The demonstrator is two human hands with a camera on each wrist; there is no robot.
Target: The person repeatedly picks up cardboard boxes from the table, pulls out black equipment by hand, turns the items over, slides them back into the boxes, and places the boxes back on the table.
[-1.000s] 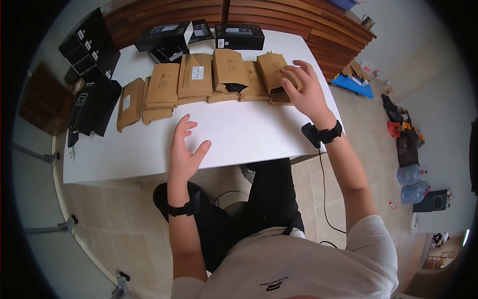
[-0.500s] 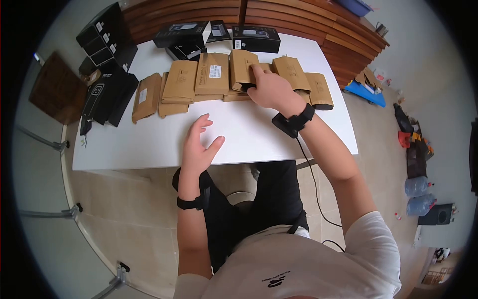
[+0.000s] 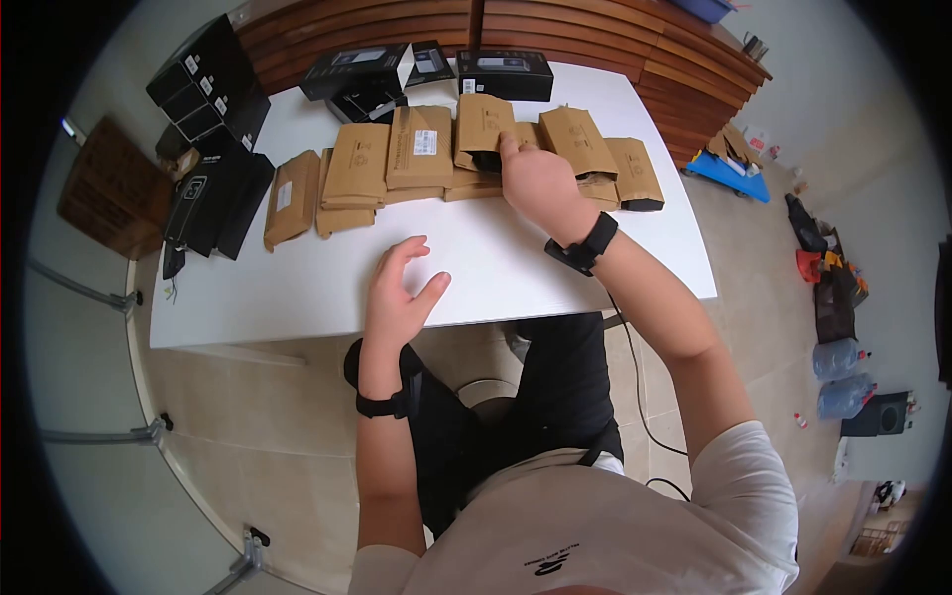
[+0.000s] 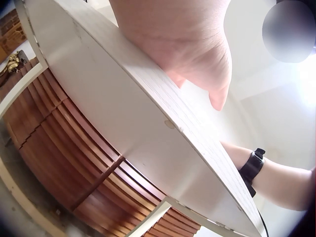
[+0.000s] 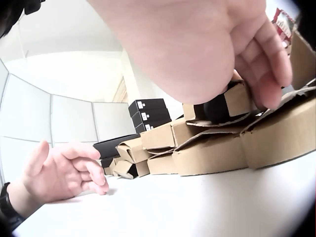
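Several brown cardboard boxes lie in a row of low stacks on the white table [image 3: 466, 258]. My right hand [image 3: 545, 193] is at the right side of an upper cardboard box [image 3: 483, 119], index finger along its edge; its near end shows something black inside. In the right wrist view the fingers of my right hand [image 5: 197, 54] bend down beside that box [image 5: 239, 101], the thumb out of sight. My left hand [image 3: 397, 302] holds nothing over the table's near edge, fingers apart and slightly bent. The left wrist view shows my left hand [image 4: 177, 39] beside the tabletop.
Black boxes stand stacked at the table's left [image 3: 208, 84] and along its back [image 3: 504, 74]. A slatted wooden cabinet [image 3: 555, 30] is behind the table. A black cable [image 3: 640, 382] runs from my right wrist. On the floor to the right is a blue platform [image 3: 729, 178].
My right hand has moved left from the right-end boxes to the box with the black inside, which now sits slightly higher. My left hand keeps about the same pose.
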